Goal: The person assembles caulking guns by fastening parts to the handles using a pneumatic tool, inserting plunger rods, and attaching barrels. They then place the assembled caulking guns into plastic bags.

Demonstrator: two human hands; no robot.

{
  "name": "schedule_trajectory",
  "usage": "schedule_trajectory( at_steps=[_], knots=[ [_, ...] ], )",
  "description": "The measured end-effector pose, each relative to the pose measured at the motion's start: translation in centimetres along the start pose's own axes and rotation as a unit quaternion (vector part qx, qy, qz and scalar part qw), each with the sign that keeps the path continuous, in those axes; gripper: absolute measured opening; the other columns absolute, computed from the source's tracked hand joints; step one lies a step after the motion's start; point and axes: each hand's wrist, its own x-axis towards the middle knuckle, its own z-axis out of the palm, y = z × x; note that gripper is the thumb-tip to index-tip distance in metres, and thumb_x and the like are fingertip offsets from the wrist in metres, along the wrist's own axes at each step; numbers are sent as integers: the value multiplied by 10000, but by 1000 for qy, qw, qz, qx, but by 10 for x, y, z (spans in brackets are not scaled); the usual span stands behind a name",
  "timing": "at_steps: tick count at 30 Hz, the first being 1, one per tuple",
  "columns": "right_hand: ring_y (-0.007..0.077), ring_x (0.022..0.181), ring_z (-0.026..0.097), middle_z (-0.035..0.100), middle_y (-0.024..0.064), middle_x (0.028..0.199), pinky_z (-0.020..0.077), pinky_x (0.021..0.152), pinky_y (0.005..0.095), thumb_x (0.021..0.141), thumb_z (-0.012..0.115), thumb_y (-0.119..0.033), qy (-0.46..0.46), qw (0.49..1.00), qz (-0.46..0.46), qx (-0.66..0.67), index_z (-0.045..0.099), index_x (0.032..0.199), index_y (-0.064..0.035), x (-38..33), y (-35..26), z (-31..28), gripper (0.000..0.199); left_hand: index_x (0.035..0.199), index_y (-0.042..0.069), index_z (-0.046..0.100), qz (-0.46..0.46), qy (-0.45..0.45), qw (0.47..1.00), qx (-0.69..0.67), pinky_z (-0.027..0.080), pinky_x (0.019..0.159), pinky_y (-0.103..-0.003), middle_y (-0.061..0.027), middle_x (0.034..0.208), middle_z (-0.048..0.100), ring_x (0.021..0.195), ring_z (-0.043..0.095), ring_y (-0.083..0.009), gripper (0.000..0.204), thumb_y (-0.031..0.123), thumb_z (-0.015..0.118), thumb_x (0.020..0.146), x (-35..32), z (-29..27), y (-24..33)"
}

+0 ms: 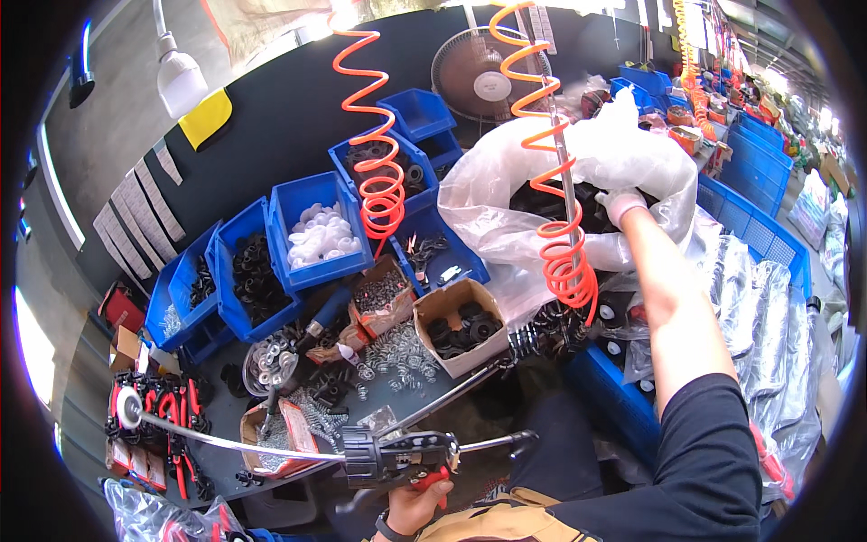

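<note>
My left hand, at the lower middle, is wrapped round the red-and-black handle of a caulking gun. Its long metal rod runs left to a round white plunger disc and ends on the right in a black hook. At the upper right, my right hand, in a pale glove, reaches into a large clear plastic bag. Dark parts lie around it in the bag; its fingertips are hidden among them.
Blue bins with white caps and black parts line the bench's back. Springs and a cardboard box of black parts lie nearer. Orange coiled hoses hang down. Plastic-wrapped tubes fill a blue crate at right.
</note>
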Motion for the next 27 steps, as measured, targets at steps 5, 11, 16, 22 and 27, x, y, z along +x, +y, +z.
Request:
schedule_trajectory(
  at_steps=[5, 11, 16, 22, 27],
  knots=[
    [300, 1028, 593, 603, 138, 1119, 480, 850, 412, 903, 407, -169, -52, 981, -179, -59, 542, 1161, -77, -23, -1, -34, 305, 950, -20, 545, -119, -79, 986, -89, 476, 571, -273, -105, 725, 608, 669, 612, -196, 151, 116, 555, 885, 12, 7, 28],
    [317, 737, 636, 623, 147, 871, 515, 659, 430, 850, 447, -103, 232, 970, -59, 50, 551, 979, -88, -99, 13, -67, 167, 1038, 25, 426, -119, -202, 943, -236, 381, 581, -258, 2, 788, 417, 665, 425, -100, 595, 533, 624, 798, 62, 54, 11],
    [351, 816, 591, 569, 169, 944, 471, 726, 426, 755, 661, -243, 6, 845, -227, 485, 530, 1080, -53, -295, -75, -128, 398, 1111, 18, 405, -159, -214, 913, -308, 443, 666, -250, -12, 819, 468, 698, 472, -94, 847, 726, 583, 683, 45, 75, -18],
    [352, 855, 511, 531, 162, 972, 415, 788, 435, 708, 710, -217, 235, 865, -179, 405, 539, 1134, -38, -371, -120, -85, 493, 805, 43, 484, -175, -279, 904, -272, 410, 552, -246, -37, 703, 494, 634, 482, -89, 604, 646, 468, 832, -2, 99, -26],
    [310, 680, 575, 589, 141, 794, 467, 628, 369, 729, 720, -303, 99, 778, -125, 608, 597, 957, -10, -387, -114, -67, 391, 757, 36, 541, -88, -201, 975, 36, 420, 540, -266, -44, 670, 544, 594, 517, -124, 435, 433, 475, 922, -11, 89, -34]
  ],
)
